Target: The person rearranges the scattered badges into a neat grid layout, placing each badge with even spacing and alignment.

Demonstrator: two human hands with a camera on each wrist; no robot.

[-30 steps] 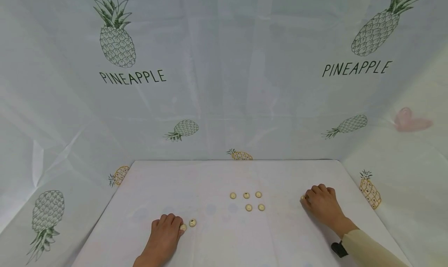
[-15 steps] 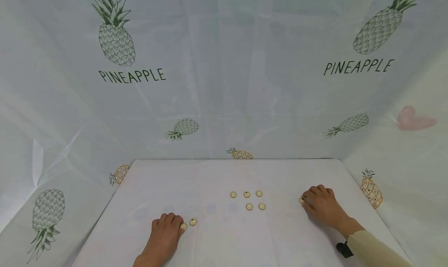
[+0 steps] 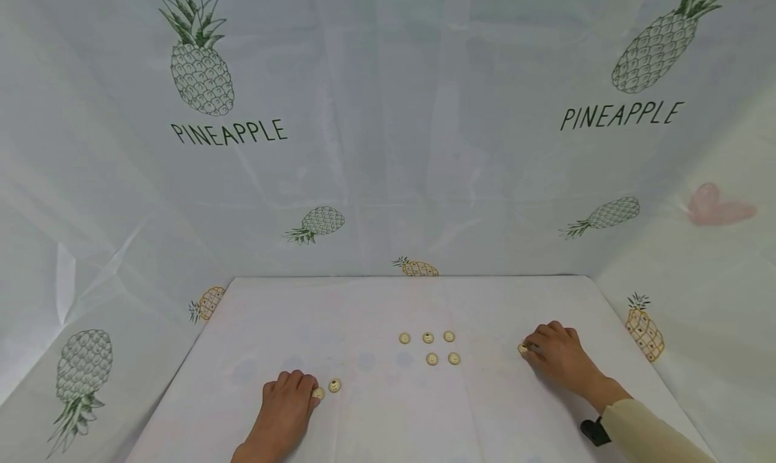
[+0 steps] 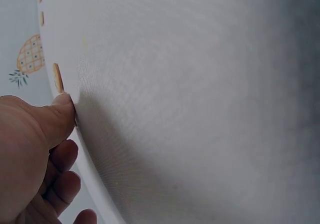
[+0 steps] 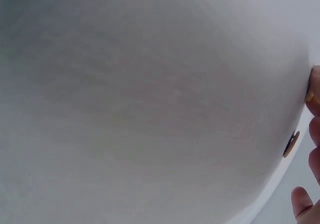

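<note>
My left hand (image 3: 285, 406) pinches a small round pale-yellow wooden disc (image 3: 318, 393) at the table's left front. In the left wrist view the thumb (image 4: 62, 101) covers most of it. A second disc (image 3: 335, 385) with a dark mark lies just right of it. On the right, my right hand (image 3: 560, 355) holds another disc (image 3: 523, 348) between thumb and fingers, low over the table. The right wrist view shows only a yellowish sliver of it (image 5: 310, 96) at the fingertips. A further disc (image 5: 291, 144) stands out near the curled fingers there; the head view does not show it clearly.
Between the hands, several similar discs lie in two rows, including a back-row disc (image 3: 428, 337) and a front-row disc (image 3: 454, 358). The white table (image 3: 388, 422) meets a pineapple-printed curtain (image 3: 388, 146) behind and at both sides. A dark object (image 3: 595, 432) sits by the right sleeve.
My right hand and its disc have shifted slightly toward me. The left hand keeps its place, and the discs in the middle lie as before. The head view has tilted a little.
</note>
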